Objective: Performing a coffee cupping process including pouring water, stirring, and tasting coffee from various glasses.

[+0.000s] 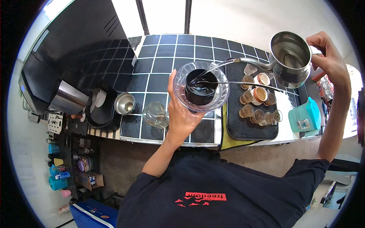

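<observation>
My left hand point(180, 123) is wrapped round the side of a clear ribbed glass bowl point(181, 74), held above the tiled counter. A black cup point(200, 99) sits inside the bowl, with dark, glossy liquid in it. Across the cup's mouth lies a long-handled metal spoon point(249, 83), its handle reaching out to the right. Raised at the upper right, my right hand point(330, 57) is closed on the handle of a steel gooseneck kettle point(291, 72). From the kettle's long spout a thin stream of water point(205, 71) arcs down into the cup.
A black tray point(253, 129) with several small glasses and cups stands on a yellow-green cloth point(224, 131). A turquoise pitcher point(305, 116) is at the right. Left of my hand are a glass jar point(154, 114), a steel cup point(124, 103) and a large black machine point(83, 49).
</observation>
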### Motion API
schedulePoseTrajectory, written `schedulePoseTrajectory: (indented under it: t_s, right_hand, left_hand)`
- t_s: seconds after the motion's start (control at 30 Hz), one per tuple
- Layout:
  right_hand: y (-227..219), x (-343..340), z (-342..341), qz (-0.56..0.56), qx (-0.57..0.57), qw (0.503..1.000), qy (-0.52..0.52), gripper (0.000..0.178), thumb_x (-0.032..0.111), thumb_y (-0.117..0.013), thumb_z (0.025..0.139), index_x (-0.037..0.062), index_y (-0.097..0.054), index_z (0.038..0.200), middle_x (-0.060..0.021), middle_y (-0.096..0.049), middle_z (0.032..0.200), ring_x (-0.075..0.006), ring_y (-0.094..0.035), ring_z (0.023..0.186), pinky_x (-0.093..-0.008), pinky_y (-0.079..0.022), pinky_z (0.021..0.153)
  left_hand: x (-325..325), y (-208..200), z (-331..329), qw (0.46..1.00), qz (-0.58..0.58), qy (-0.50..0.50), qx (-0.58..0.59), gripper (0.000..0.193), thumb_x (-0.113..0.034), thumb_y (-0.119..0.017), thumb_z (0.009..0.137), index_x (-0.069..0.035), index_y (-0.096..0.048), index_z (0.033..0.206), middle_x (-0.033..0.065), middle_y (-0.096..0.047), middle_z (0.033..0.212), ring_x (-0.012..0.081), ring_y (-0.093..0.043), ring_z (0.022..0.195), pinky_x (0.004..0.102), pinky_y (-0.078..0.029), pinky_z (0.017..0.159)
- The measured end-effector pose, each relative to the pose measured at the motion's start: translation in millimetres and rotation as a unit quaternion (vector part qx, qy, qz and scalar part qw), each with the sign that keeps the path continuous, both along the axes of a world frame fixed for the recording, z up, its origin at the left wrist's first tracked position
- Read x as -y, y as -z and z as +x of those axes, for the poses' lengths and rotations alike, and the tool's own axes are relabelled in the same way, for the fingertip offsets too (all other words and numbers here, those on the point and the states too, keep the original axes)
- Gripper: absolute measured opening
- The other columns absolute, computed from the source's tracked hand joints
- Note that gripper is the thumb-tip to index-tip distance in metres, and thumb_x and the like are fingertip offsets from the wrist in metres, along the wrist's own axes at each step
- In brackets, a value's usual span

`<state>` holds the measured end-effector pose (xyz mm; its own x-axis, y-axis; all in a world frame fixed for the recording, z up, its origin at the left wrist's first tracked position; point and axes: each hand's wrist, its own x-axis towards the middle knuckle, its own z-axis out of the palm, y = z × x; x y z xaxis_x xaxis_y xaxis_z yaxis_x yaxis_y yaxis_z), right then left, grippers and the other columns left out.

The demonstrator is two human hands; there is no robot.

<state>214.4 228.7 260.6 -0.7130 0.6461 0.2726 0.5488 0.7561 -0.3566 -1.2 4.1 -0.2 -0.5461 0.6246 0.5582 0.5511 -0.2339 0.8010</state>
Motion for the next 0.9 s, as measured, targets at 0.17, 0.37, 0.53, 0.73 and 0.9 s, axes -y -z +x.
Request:
schedulePoseTrajectory:
  t_s: [0.17, 0.37, 0.53, 0.73, 0.9]
  right_hand:
    - [-22.0, -6.5, 4.0, -0.019, -0.023, 0.999, -0.019, 0.04, 0.005, -0.064, 0.074, 0.0008, -0.058, 0.113, -0.009, -0.063, 0.109, -0.0138, -0.059, 0.073, -0.0271, -0.047, 0.059]
    - [-80.1, -17.8, -7.7, -0.159, 0.113, 0.962, -0.192, 0.015, 0.016, -0.074, 0.081, 0.0019, -0.073, 0.084, -0.0078, -0.07, 0.069, -0.0119, -0.063, 0.057, -0.0295, -0.055, 0.06]
    - [-85.4, -4.1, -8.9, -0.181, 0.086, 0.964, -0.173, 0.01, 0.011, -0.073, 0.082, 0.0011, -0.072, 0.083, -0.0068, -0.07, 0.07, -0.0096, -0.061, 0.056, -0.0269, -0.053, 0.058]
    - [-81.7, -1.1, -6.3, -0.087, 0.07, 0.983, -0.144, 0.011, 0.011, -0.072, 0.083, 0.0004, -0.073, 0.084, -0.006, -0.07, 0.07, -0.0087, -0.061, 0.058, -0.0264, -0.052, 0.058]
    - [-95.1, -28.9, -8.0, -0.21, 0.133, 0.933, -0.26, 0.015, 0.01, -0.071, 0.083, -0.0002, -0.074, 0.093, -0.0095, -0.072, 0.076, -0.0138, -0.065, 0.062, -0.0274, -0.053, 0.06]
  left_hand:
    - [-1.6, 3.9, 1.2, 0.999, 0.037, 0.007, 0.036, 0.091, -0.019, -0.089, 0.067, 0.002, -0.038, 0.14, 0.0146, -0.021, 0.152, 0.029, -0.057, 0.122, 0.0411, -0.052, 0.103]
    - [-0.2, -3.0, 1.8, 0.996, -0.027, -0.053, -0.067, 0.097, -0.022, -0.089, 0.067, -0.001, -0.032, 0.143, 0.017, -0.022, 0.151, 0.0327, -0.057, 0.121, 0.044, -0.053, 0.101]
    - [-0.8, 1.5, 0.5, 0.999, 0.007, -0.033, -0.027, 0.098, -0.023, -0.089, 0.067, -0.002, -0.03, 0.143, 0.0181, -0.022, 0.151, 0.0344, -0.06, 0.117, 0.0442, -0.053, 0.101]
    - [-0.8, -0.6, 1.7, 1.0, 0.019, -0.021, 0.001, 0.094, -0.021, -0.088, 0.067, -0.001, -0.035, 0.141, 0.0177, -0.022, 0.151, 0.0333, -0.062, 0.115, 0.0436, -0.051, 0.102]
    - [-0.6, -3.2, 1.2, 1.0, 0.006, -0.019, -0.018, 0.087, -0.02, -0.088, 0.067, 0.0, -0.042, 0.137, 0.016, -0.022, 0.152, 0.0322, -0.062, 0.113, 0.044, -0.05, 0.103]
